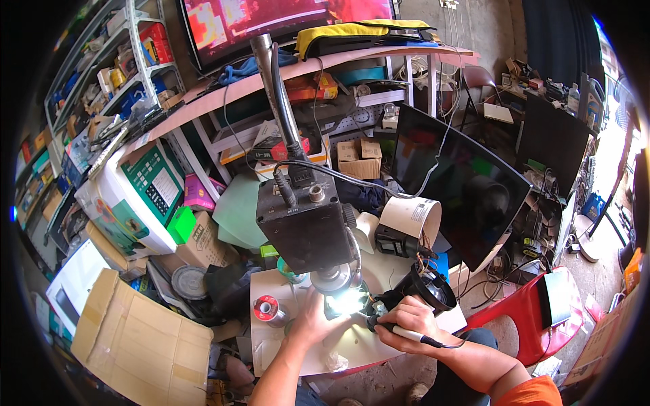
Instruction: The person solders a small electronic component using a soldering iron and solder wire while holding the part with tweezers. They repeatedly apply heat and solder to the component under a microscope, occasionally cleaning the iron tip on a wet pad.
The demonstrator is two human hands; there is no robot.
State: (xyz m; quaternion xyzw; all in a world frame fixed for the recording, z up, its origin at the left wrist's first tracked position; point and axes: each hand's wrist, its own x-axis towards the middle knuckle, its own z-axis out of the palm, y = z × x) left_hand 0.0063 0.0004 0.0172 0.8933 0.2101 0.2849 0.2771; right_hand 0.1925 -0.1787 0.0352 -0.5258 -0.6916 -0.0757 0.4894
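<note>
My left hand is under the bright light of a black boxy microscope head on a metal pole. Its fingers close around something that the glare hides. My right hand grips a white-handled soldering iron, whose black cord trails to the right. Close beyond the right hand is a black round housing with thin wires coming out of it, on the small pale worktable. A red-rimmed spool of solder wire stands left of my left hand. A crumpled white tissue lies near the front edge.
The microscope head hangs low above my hands. An open cardboard box stands at the left, a red plastic chair at the right. Behind the worktable lean a large dark screen and a white cylinder. Crowded shelves rise at the far left.
</note>
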